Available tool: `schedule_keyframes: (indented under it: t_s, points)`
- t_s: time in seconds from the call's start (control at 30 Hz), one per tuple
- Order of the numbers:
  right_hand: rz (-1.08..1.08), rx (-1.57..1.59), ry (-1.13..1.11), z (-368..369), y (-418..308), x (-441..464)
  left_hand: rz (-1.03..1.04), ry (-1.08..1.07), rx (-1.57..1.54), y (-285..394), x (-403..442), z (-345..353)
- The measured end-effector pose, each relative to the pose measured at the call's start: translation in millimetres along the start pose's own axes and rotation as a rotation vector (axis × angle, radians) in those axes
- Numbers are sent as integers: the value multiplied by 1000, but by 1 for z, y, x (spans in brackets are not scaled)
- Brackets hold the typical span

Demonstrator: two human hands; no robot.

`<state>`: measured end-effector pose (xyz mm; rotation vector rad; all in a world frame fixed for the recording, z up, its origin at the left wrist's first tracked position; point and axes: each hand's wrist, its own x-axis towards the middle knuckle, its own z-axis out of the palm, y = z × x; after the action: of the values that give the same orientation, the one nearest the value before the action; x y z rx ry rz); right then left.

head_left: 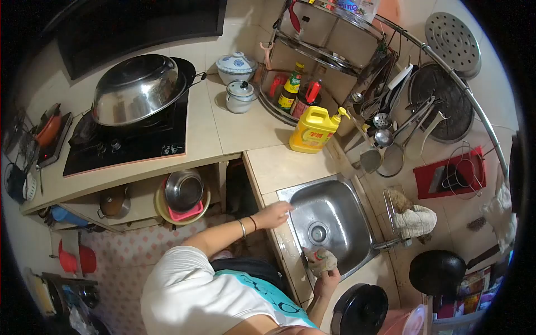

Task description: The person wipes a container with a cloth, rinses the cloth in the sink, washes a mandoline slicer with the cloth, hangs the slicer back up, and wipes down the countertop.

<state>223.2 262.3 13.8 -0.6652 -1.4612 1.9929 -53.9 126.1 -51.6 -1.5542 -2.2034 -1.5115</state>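
So the right hand (326, 283) is down at the near side of the sink (345, 215), gripping a crumpled off-white rag (321, 261) with a bit of red on it. The rag sits over the near left part of the basin, on the near side of the drain (318, 233). Fingers are bent around its near right edge, though the rag hides some of them.

Left hand (273, 215) is at the left rim of the sink, farther away than the right one, fingers curled in and not spread. Honestly can't tell if it's pinching anything. There's a bangle (242, 228) and a dark band on that wrist.

Past the far end of the sink, a yellow pump jug (312, 133) stands upright on the counter (282, 167). Faucet (391, 244) comes in from the right, with a pale cloth (416, 222) bunched up just beyond it. Black round lidded pot (360, 309) at the near right, dark frying pan (437, 272) farther right.

Over on the far left there's a black cooktop (134, 142) with a big shiny domed lid (137, 92) over it, kinda tilted. Two lidded pots, a blue-and-white one (236, 68) and a smaller white one (240, 97), sit right of that, and the corner rack (279, 113) holds some sauce bottles (290, 89).
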Motion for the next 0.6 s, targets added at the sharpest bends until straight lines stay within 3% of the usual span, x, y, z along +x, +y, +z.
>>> schedule_keyframes:
  t_s: [0.1,0.17,0.27,0.37,0.47,0.57,0.6]
  points:
    - [-24,-118,-87,2,3,11,-198,197,-37,-25,43,-49]
    - [-3,-83,-33,7,11,20,-332,246,11,-59,92,-109]
    - [33,81,39,35,1,24,-177,552,495,-147,162,-194]
    - [138,381,268,65,15,39,-406,499,648,-159,216,-282]
    - [-17,-98,242,72,51,46,-519,320,756,-187,240,-320]
    - [54,206,117,71,81,47,-494,99,825,-238,252,-333]
    - [76,93,273,87,87,42,-477,24,842,-246,254,-332]
